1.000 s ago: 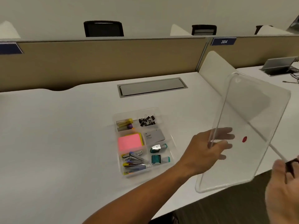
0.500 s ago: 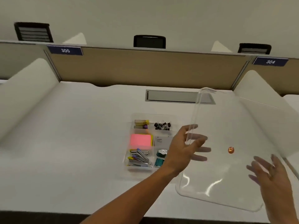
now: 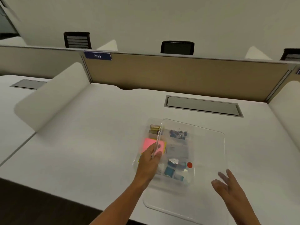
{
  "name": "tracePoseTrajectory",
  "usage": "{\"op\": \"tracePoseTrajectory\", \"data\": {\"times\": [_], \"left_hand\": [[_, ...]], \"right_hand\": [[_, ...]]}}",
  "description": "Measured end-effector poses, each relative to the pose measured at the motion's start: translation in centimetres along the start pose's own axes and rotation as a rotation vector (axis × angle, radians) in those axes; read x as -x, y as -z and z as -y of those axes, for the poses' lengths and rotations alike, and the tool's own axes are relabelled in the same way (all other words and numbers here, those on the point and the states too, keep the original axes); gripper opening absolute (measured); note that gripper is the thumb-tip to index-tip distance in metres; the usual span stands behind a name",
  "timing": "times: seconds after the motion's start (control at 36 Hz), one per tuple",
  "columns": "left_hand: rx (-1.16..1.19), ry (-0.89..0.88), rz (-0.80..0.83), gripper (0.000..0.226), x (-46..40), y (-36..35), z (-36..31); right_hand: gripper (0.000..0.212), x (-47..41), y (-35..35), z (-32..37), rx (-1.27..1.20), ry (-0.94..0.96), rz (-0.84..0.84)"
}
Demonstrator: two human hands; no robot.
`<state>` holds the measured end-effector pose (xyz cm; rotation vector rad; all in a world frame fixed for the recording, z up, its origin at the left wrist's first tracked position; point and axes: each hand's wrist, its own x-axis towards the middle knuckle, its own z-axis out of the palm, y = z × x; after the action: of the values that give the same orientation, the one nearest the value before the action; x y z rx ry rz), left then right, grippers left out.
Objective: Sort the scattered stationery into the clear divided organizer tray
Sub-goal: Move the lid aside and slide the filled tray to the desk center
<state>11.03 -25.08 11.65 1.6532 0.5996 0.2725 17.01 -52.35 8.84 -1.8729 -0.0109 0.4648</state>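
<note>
The clear divided organizer tray (image 3: pixel 152 121) sits on the white desk. It holds pink sticky notes (image 3: pixel 150 143), black binder clips (image 3: pixel 178 133), yellow items (image 3: pixel 155 127) and teal pieces (image 3: pixel 169 171), all blurred. A large clear flat lid (image 3: pixel 209 146) with a red sticker (image 3: pixel 189 165) hovers nearly flat over the organizer, covering most of it. My left hand (image 3: pixel 150 163) grips the lid's left edge, thumb over the rim. At the lid's near right side my right hand (image 3: pixel 227 185) has its fingers straight.
A grey cable hatch (image 3: pixel 203 106) is set into the desk (image 3: pixel 81 151) behind the tray. A beige partition (image 3: pixel 178 73) closes the back, and white dividers (image 3: pixel 53 95) stand at both sides. The desk's front edge runs just under my forearms.
The clear lid has swung down from a tilted pose at the right and moved left over the organizer. Both hands moved left with it, and my view turned left.
</note>
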Motion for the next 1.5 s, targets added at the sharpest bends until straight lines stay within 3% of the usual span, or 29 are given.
{"op": "tracePoseTrajectory", "data": {"times": [0.08,0.31,0.42,0.83,0.97,1.11,1.28,1.36,1.5], "left_hand": [[-0.076,0.077,-0.067,0.045,-1.1,1.0,1.8],[-0.296,0.135,-0.076,0.052,-6.8,3.3,4.7],[-0.339,0.184,-0.052,0.052,-9.6,3.9,5.6],[-0.576,0.105,0.020,0.053,-15.9,6.5,7.3],[-0.542,0.101,-0.026,0.053,-15.7,6.5,7.6],[-0.396,0.142,-0.022,0.041,-13.9,7.1,7.8],[-0.144,0.290,-0.023,0.005,-8.8,9.4,8.7],[0.010,0.380,0.040,0.006,-7.0,10.1,8.9],[0.314,0.495,0.068,0.018,-4.2,10.5,9.7]], "right_hand": [[0.083,-1.7,-1.9,0.5,0.009,-0.026,0.053],[0.105,-5.7,-7.0,1.8,0.087,-0.064,0.038],[0.096,-7.4,-9.0,1.9,0.149,-0.079,0.032],[0.062,-11.1,-10.5,3.0,0.469,-0.107,-0.011],[0.062,-10.7,-10.8,2.7,0.503,-0.103,-0.025],[0.064,-10.7,-10.0,2.7,0.380,-0.156,-0.079],[0.033,-8.4,-8.4,0.6,0.175,-0.288,-0.122],[0.025,-7.2,-7.8,0.1,-0.004,-0.376,-0.091],[0.020,-4.9,-7.4,-1.2,-0.087,-0.429,-0.018]]}}
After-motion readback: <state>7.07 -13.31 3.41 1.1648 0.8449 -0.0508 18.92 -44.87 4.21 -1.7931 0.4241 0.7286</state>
